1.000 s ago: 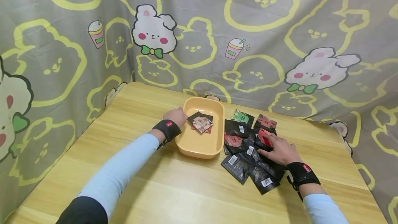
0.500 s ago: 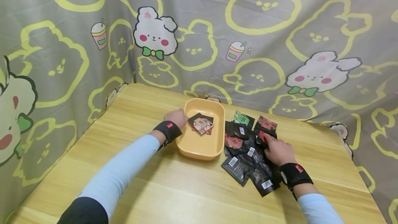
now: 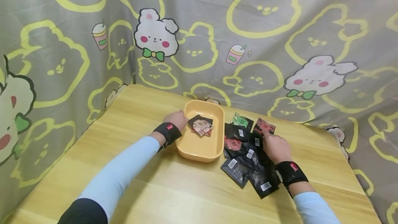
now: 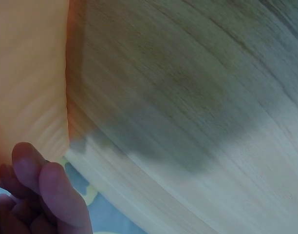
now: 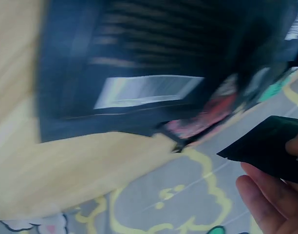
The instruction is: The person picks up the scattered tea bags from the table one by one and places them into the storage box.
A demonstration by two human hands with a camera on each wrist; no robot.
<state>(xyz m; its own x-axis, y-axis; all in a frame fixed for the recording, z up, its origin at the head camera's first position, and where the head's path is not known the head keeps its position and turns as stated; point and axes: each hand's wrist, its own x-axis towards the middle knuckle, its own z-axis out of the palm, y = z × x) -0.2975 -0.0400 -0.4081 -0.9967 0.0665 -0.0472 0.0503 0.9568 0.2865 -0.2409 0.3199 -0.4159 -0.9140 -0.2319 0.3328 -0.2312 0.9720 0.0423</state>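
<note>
At the left rim of an orange plastic tray [image 3: 202, 149], my left hand [image 3: 176, 119] grips the edge; its curled fingers show beside the tray wall [image 4: 29, 73] in the left wrist view. Overlapping sachets, the top one with a pale pink picture [image 3: 202, 127], lie inside the tray. My right hand [image 3: 277, 148] pinches a black sachet [image 5: 266, 146] between thumb and fingers, over the right side of the sachet pile. In the head view that sachet [image 3: 256, 141] shows a barcode, with its right edge hidden by the fingers.
Several black sachets [image 3: 236, 171] lie loosely piled right of the tray, one with a green picture [image 3: 240, 120] and one with a red picture [image 3: 264, 126] at the back. A patterned curtain [image 3: 199, 78] borders the wooden table [image 3: 174, 193] behind and at both sides.
My right hand has taken hold of a sachet and shifted slightly left; the red-faced sachet under its fingers has given way to a dark barcode side. My left hand stays at the tray rim.
</note>
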